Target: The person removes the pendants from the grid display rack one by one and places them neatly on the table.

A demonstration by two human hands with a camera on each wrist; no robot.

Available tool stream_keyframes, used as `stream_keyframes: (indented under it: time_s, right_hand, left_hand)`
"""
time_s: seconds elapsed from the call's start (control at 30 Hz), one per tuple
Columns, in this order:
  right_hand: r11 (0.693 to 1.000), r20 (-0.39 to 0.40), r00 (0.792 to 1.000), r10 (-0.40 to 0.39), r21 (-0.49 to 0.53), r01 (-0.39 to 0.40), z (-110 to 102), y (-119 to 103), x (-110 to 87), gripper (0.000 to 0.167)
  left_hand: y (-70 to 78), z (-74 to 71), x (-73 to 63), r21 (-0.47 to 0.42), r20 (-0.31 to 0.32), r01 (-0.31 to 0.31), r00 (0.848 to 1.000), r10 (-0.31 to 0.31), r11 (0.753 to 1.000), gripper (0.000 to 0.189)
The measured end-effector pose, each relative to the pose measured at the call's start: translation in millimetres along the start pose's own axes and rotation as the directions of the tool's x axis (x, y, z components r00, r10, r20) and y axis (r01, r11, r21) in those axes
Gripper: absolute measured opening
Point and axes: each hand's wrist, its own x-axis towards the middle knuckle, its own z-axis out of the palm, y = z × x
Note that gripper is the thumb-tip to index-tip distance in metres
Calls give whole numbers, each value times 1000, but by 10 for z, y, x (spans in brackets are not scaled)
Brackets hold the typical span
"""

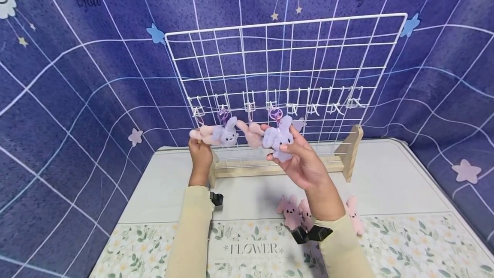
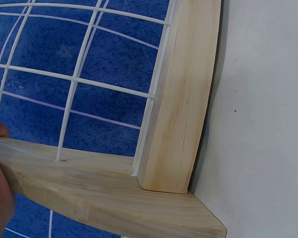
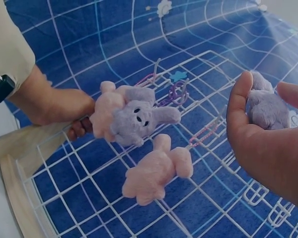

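Note:
My right hand (image 1: 305, 164) holds a lilac plush bunny keychain (image 1: 280, 138) between thumb and fingers. Its purple ring (image 1: 275, 115) is up at a hook of the white wire grid rack (image 1: 285, 50); whether the ring is over the hook I cannot tell. At the rack's left end, my left hand (image 1: 200, 160) grips the wooden stand (image 2: 89, 191), its fingers partly hidden. Another lilac bunny (image 3: 139, 119) and two pink plush bunnies (image 3: 154, 171) (image 3: 104, 116) hang from the hooks between the hands.
More hooks (image 1: 333, 107) run along the grid to the right. Several pink plush bunnies (image 1: 291, 211) lie on the white table (image 1: 390, 175), partly behind the right forearm. A floral mat (image 1: 417, 243) covers the front. Blue patterned cloth (image 1: 96, 98) surrounds the table.

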Motion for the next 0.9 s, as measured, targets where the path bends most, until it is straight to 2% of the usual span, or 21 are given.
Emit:
stream_keyframes:
  time_s: [0.1,0.23,0.53,0.77,0.9]
  right_hand:
    - [1000,24,1000,-1,13,0,13,-17,-9,63]
    - [999,57,998,-6,45,3,28,-36,-27,70]
    - [997,85,996,-2,78,-5,63,-30,-35,69]
    - [998,71,997,40,45,-43,86,-14,-29,60]
    - [998,50,997,59,-19,-59,114,-29,-21,60]
  left_hand:
    - [10,0,-2,-15,-6,8,1000,-8,1000,10]
    - [28,0,-9,-29,-3,12,1000,-12,999,17]
    - [59,-3,-18,-32,5,18,1000,-18,999,10]
    - [69,-3,-34,-27,6,32,999,-32,999,12]
    - [63,-5,-19,-40,8,30,1000,-30,999,11]
